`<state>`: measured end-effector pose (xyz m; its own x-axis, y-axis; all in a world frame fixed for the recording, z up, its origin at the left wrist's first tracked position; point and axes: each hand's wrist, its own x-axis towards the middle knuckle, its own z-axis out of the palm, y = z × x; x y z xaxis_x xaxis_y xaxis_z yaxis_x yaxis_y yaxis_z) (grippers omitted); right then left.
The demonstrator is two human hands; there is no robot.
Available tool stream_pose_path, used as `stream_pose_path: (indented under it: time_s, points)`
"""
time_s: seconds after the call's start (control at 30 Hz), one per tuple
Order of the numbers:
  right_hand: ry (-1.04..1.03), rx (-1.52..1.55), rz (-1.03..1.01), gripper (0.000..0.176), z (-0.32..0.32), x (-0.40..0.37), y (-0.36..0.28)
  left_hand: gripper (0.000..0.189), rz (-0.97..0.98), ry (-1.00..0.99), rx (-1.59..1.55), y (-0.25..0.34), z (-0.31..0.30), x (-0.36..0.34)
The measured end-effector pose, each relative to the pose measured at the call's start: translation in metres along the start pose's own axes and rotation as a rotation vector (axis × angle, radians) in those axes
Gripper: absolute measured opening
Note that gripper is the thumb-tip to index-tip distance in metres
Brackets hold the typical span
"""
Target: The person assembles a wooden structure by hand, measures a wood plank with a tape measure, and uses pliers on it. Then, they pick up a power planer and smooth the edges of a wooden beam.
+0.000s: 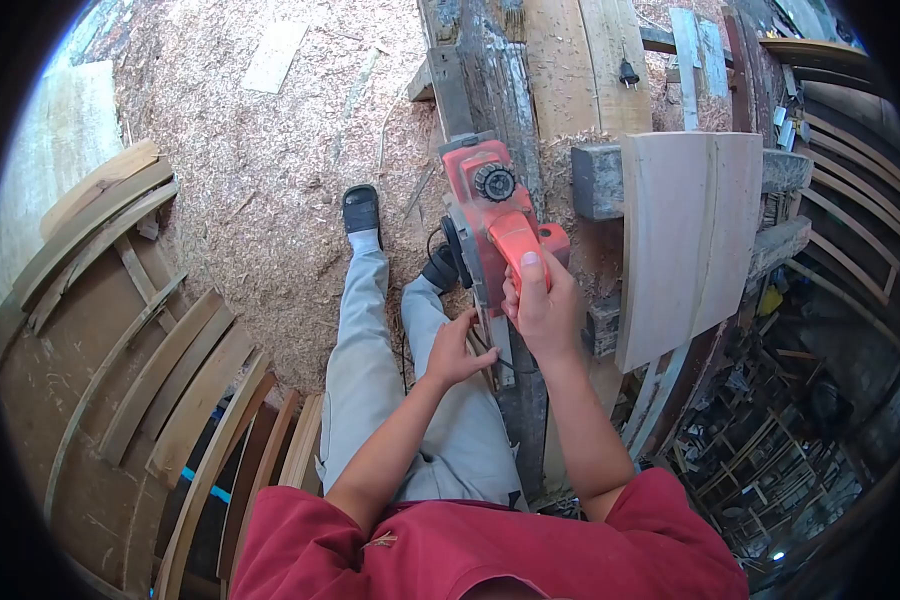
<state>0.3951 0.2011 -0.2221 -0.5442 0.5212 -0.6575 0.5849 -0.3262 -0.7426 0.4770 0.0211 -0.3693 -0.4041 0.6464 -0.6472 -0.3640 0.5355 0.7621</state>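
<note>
My right hand point(545, 305) is wrapped round the rear handle of a red electric planer point(480, 180), its thumb on top. Dusty and fitted with a black front knob, the planer rests along a narrow wooden strip point(501, 345) on the heavy timber bench point(515, 415). Just behind the planer, my left hand point(452, 352) grips the strip's left edge, thumb across and fingers at the side. Most of the strip is hidden under the planer. A dark cord loops near my hands.
Wide pale boards point(685, 240) lie across supports to the right. A black plug point(627, 73) hangs over planks at the back. Curved wooden pieces point(160, 375) stand at the left, with more curved frames point(855, 190) at the far right. Shavings point(260, 190) cover the floor around my feet.
</note>
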Motion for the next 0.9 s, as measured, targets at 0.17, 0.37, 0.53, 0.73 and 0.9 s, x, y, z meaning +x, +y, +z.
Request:
stream_pose_path:
  time_s: [0.17, 0.37, 0.53, 0.73, 0.9]
  points:
    - [0.021, -0.057, 0.007, 0.040, 0.005, 0.007, -0.008, 0.092, -0.047, 0.031, 0.151, 0.002, 0.005, -0.003]
    - [0.029, -0.017, 0.000, 0.040, 0.018, 0.028, -0.023, 0.102, -0.198, -0.056, 0.158, 0.000, 0.001, 0.002]
    - [0.025, -0.004, 0.022, 0.040, 0.029, 0.046, -0.042, 0.110, -0.283, -0.038, 0.163, -0.003, 0.002, 0.004]
    - [0.031, 0.013, -0.011, 0.039, 0.046, 0.066, -0.062, 0.123, -0.358, -0.120, 0.204, 0.004, -0.009, 0.013]
    - [0.045, 0.008, -0.008, 0.039, 0.053, 0.075, -0.072, 0.125, -0.324, -0.119, 0.289, 0.003, -0.008, 0.013]
